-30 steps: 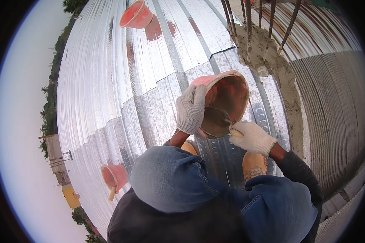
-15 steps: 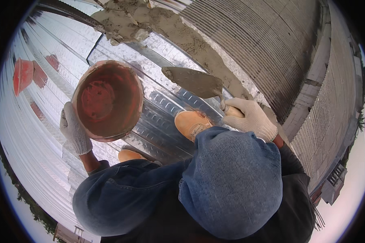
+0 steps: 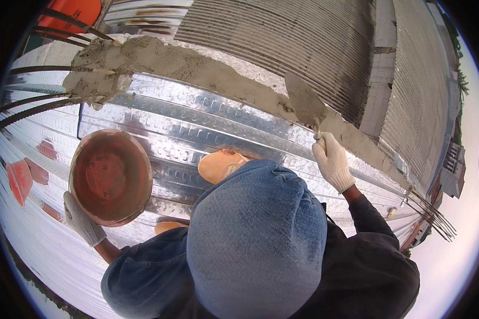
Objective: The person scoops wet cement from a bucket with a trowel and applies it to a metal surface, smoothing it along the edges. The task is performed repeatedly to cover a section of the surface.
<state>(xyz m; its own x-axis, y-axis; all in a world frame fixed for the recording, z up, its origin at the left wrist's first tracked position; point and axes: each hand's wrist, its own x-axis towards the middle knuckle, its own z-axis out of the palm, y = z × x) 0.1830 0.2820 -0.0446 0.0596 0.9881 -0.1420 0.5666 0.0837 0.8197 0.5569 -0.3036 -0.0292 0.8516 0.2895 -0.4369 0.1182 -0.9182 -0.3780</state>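
My left hand (image 3: 82,220), in a pale knit glove, grips a round red bucket (image 3: 137,173) by its near left side. Its mouth faces up, and grey mortar smears line the inside. Over to the right, my gloved right hand (image 3: 334,162) is closed round the handle of a pointed trowel (image 3: 305,101). The grey-coated blade points away from me, over the band of wet mortar (image 3: 197,72) along the wall top. I cannot tell whether the blade touches the mortar.
Ribbed metal decking (image 3: 197,125) lies under my tan shoes (image 3: 218,166). Steel bars (image 3: 48,101) stick out at the far left, and thinner rods (image 3: 431,215) at the right. A corrugated roof (image 3: 282,37) lies beyond the wall. Another red bucket (image 3: 18,182) sits at the left.
The view has turned. My right hand has swung the trowel right and farther out, its blade now over the mortar band. The bucket sits lower and farther left in the picture, still held.
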